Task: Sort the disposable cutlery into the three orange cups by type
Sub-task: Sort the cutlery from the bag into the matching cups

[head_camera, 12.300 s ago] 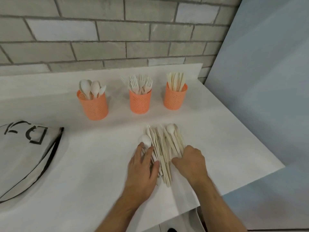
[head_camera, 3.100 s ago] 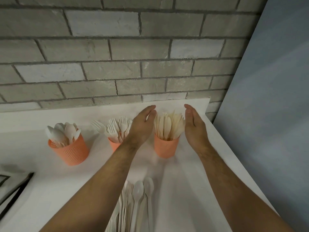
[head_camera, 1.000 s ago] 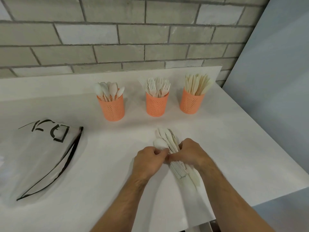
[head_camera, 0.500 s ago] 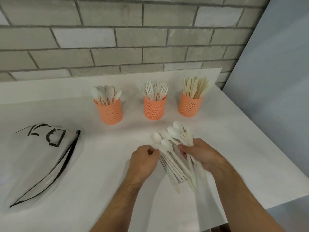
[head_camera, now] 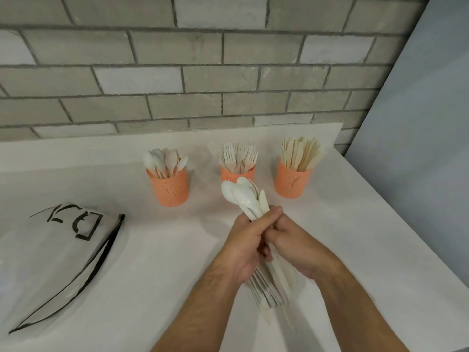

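Note:
Three orange mesh cups stand in a row near the brick wall: the left cup (head_camera: 168,188) holds spoons, the middle cup (head_camera: 229,175) holds forks, the right cup (head_camera: 291,180) holds knives. Both hands hold one bundle of pale cutlery (head_camera: 245,196) lifted off the white table (head_camera: 152,262). My left hand (head_camera: 250,246) wraps around the bundle's middle from the left. My right hand (head_camera: 295,246) grips it from the right. Spoon bowls stick out above my fingers, in front of the middle cup. Handles and fork ends poke out below my hands.
A translucent zip bag (head_camera: 50,260) with black lettering lies on the table at the left. The brick wall (head_camera: 203,72) runs behind the cups. A blue-grey wall (head_camera: 418,148) borders the table's right edge, which slants toward me.
The fanned-out pieces have been gathered into one tight bundle. Both hands have closed together on it and raised it, spoon ends pointing toward the middle cup.

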